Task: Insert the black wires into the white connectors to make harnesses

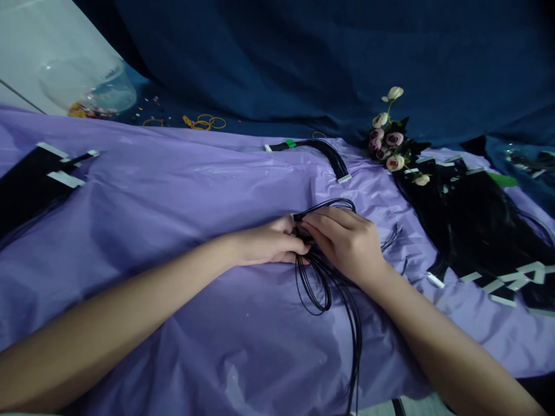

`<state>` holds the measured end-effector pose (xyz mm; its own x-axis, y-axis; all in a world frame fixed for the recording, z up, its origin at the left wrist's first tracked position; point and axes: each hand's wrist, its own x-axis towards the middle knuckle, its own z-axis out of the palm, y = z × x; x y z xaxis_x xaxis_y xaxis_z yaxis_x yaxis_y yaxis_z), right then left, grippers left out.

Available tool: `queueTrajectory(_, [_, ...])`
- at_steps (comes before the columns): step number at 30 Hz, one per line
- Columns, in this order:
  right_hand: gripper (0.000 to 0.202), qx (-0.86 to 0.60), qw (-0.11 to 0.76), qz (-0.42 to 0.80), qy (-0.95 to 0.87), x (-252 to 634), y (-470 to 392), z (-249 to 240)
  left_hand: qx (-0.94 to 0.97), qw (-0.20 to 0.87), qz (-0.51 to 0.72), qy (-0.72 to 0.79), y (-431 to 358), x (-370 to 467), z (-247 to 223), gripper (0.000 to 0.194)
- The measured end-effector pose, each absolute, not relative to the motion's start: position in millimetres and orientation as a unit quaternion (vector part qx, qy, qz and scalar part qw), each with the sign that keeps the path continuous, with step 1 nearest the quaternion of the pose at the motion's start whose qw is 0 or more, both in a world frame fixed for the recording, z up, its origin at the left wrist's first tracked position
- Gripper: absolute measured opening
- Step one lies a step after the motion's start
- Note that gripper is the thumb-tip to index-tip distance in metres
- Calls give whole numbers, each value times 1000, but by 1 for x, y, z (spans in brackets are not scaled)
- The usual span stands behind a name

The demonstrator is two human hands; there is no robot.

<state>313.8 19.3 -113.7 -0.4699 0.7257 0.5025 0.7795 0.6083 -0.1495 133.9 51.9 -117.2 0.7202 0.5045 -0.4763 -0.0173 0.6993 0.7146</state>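
Near the middle of the purple sheet, my left hand is closed on a bundle of thin black wires, with a small white connector end showing at its fingertips. My right hand meets it from the right, its fingers pinched on the wires beside that connector. Some wires loop above the right hand, others loop below, and long ends trail down toward the front edge. Loose wire tips poke out right of my right wrist. Just beyond lies a curved black wire harness with white connectors and a green tape wrap.
Black harnesses with white connectors lie in piles at left and right. Artificial flowers stand at the back right. Behind the purple sheet are yellow rubber bands and a clear tub with small colourful bits.
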Motion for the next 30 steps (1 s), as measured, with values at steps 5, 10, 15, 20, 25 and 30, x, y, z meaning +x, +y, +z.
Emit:
queueTrajectory(5, [22,-469,263,-71,-840,316,21,-110,353,863,153,328,53,133,-117,32])
queueTrajectory(10, [37,-493,209,-51,-843,319,25,-104,363,866,146,312,54,133,-116,42])
queueTrajectory(15, [29,-522,247,-48,-815,320,27,-103,387,858,147,303,54,132,-118,43])
queueTrajectory(20, [28,-549,271,-45,-789,319,28,-104,394,840,175,329,50,136,-116,55])
queueTrajectory(25, [29,-565,280,-32,-776,323,30,-107,414,803,209,375,44,140,-114,66])
queueTrajectory(30, [27,-487,374,27,-789,336,36,-110,394,823,209,351,47,138,-119,47])
